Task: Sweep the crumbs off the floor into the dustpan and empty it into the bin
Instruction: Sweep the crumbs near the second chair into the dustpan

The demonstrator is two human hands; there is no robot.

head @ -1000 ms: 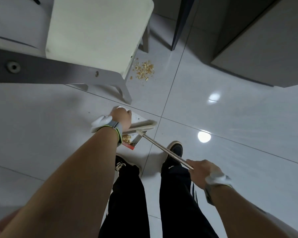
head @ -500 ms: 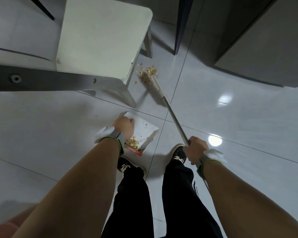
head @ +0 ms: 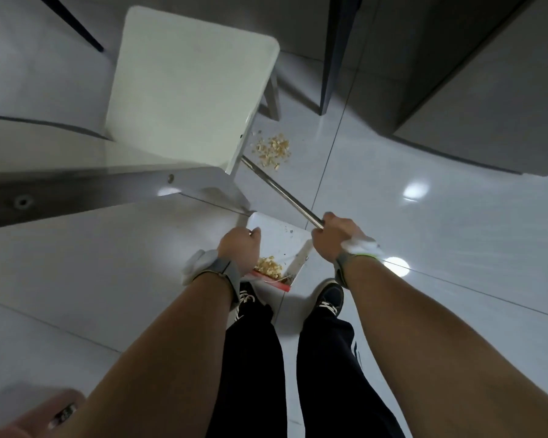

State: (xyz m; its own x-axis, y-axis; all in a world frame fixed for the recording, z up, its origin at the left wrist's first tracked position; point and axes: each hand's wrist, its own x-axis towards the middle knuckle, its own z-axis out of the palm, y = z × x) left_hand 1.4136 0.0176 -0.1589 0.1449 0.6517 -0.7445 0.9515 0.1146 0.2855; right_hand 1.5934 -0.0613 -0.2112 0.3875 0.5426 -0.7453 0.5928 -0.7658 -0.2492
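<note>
A pile of tan crumbs (head: 272, 150) lies on the white tiled floor beside the white chair (head: 184, 90). My right hand (head: 332, 237) is shut on the metal broom handle (head: 282, 192), which runs up and left; the broom head is hidden under the chair seat's edge. My left hand (head: 239, 251) grips the handle of a white dustpan (head: 285, 241) with a red rear edge, standing on the floor just in front of my feet. More crumbs (head: 269, 267) lie in the dustpan's back corner.
The chair's grey backrest (head: 76, 191) and a front leg (head: 239, 200) stand close to the dustpan. A dark table leg (head: 331, 58) and a grey cabinet (head: 487, 105) are beyond the crumbs. My dark shoes (head: 331, 298) are right behind the dustpan.
The broom swung from the dustpan out to the crumb pile, then its head went left under the chair's edge. My right hand moved forward along with it. The dustpan stayed put.
</note>
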